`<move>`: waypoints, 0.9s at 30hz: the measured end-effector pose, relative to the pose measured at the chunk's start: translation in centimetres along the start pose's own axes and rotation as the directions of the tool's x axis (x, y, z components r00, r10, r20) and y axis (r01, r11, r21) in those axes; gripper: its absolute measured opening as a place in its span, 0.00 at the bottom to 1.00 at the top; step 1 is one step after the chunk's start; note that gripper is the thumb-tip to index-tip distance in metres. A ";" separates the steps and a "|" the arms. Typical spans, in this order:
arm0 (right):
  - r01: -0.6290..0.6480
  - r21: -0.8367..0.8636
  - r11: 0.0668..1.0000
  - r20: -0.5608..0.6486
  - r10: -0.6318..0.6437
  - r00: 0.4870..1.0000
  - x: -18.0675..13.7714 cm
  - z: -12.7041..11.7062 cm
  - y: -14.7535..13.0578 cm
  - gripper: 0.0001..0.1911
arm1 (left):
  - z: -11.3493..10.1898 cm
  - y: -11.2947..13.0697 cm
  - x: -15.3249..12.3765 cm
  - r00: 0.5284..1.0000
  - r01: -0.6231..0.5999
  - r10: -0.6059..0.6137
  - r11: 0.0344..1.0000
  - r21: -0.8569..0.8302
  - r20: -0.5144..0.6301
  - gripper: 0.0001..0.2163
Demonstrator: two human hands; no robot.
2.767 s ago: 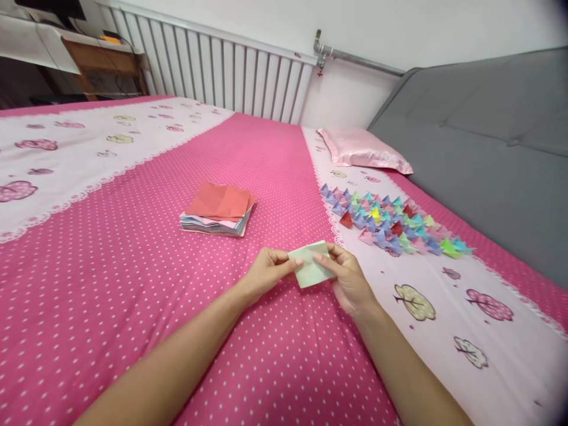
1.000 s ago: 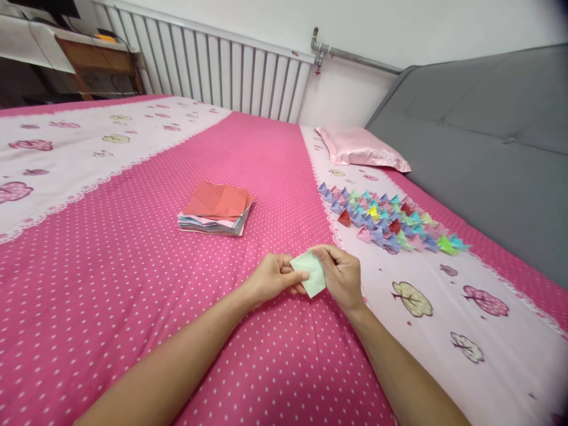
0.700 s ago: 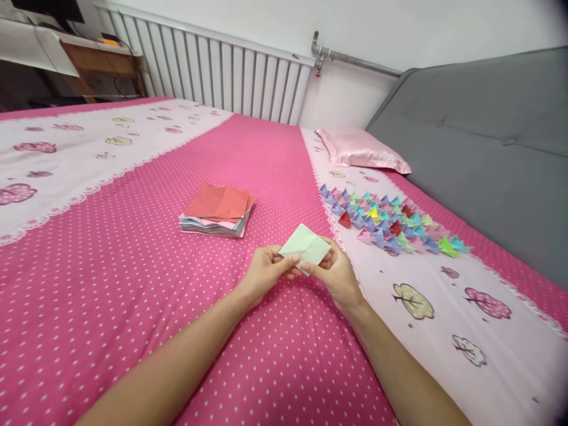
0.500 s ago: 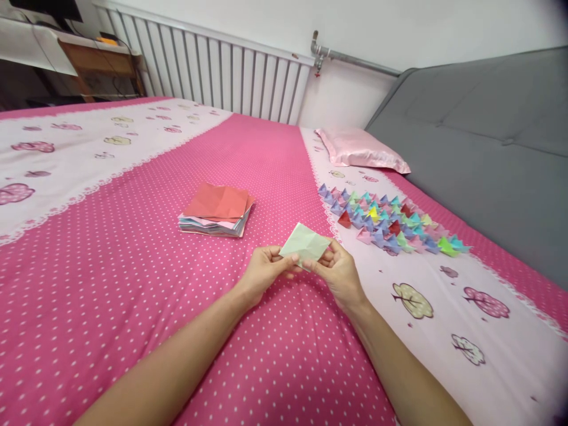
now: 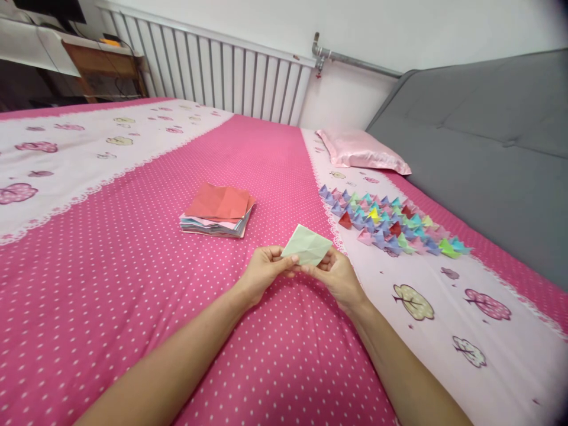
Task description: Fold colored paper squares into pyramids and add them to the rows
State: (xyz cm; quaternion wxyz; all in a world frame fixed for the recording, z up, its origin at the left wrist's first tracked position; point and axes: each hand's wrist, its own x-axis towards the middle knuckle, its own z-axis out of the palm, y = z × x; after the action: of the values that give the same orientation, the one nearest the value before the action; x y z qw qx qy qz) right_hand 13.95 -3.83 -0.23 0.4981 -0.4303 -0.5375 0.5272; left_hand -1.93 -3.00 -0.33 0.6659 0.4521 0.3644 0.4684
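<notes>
A small folded sheet of pale green paper [image 5: 307, 245] with crease lines is held up between both hands above the bed. My left hand [image 5: 262, 272] pinches its lower left edge, thumb on top and fingers beneath. My right hand [image 5: 339, 277] grips the lower right edge, its thumb near the bottom and its other fingers behind the paper. Left of the hands lies a stack of coloured paper sheets [image 5: 217, 204] with creased red ones on top. To the right stand rows of small folded paper boats [image 5: 393, 222] in many colours.
Pink dotted bedding [image 5: 146, 266] with pale printed bands covers the bed. A pink pillow [image 5: 361, 151] rests by the grey padded headboard [image 5: 483, 118]. Behind are a white radiator [image 5: 213, 65] with a pipe [image 5: 359, 62] and a desk [image 5: 102, 62] at the far left.
The green paper has shifted very slightly in the fingers, and my right thumb sits a little lower on it. Both hands keep their hold; the stack and boats stay in place.
</notes>
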 end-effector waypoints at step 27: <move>0.452 -0.708 0.543 0.049 -0.601 0.798 -0.1 -1.0 -0.1 0.17 | -0.6 -0.5 0.7 0.982 -0.098 0.100 0.995 0.016 -0.160 0.10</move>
State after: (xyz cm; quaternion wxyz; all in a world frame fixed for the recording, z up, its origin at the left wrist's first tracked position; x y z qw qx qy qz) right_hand 14.93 -3.82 -0.16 0.4876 -0.4510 -0.7445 0.0672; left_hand -2.12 -2.29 -1.07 0.6085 0.4333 0.3959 0.5342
